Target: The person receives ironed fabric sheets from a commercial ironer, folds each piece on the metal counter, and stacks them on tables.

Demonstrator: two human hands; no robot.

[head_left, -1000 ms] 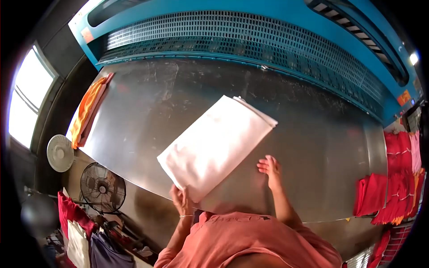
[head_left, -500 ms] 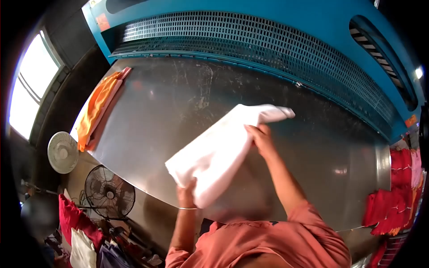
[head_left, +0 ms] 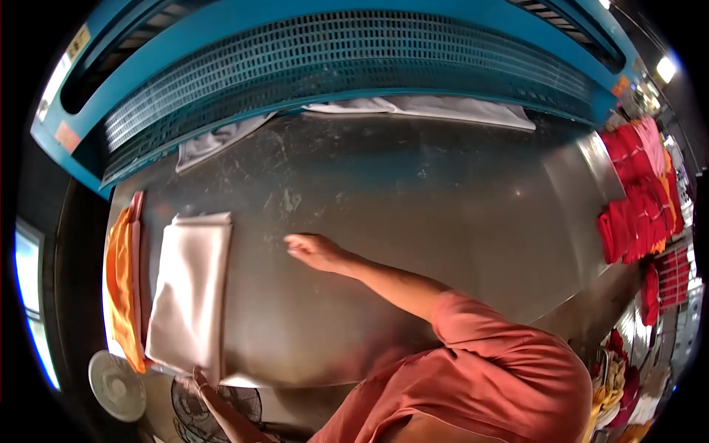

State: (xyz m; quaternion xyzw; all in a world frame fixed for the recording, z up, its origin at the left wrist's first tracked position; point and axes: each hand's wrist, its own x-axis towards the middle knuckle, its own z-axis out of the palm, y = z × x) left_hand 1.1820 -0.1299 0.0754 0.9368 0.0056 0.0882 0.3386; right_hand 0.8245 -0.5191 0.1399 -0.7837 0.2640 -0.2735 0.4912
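Observation:
A folded white cloth (head_left: 188, 292) lies on the left part of the metal table (head_left: 384, 221), beside a strip of orange cloth (head_left: 120, 284). At the cloth's near edge is my left hand (head_left: 199, 382), its fingers touching or pinching the corner; how they close is too small to tell. Over the middle-left of the table, to the right of the cloth, my right hand (head_left: 314, 251) is apart from it, fingers pointing left and blurred.
A blue machine (head_left: 295, 37) with a perforated guard spans the far side. White fabric (head_left: 458, 109) shows along its lower edge. Red cloth bundles (head_left: 628, 221) hang at the right. A white fan (head_left: 117, 384) and a black fan (head_left: 240, 402) stand at the near left.
The white cloth has moved left, beside the orange cloth, and lies flat. My right hand has let go of it. White fabric now shows at the machine's edge. The view has shifted.

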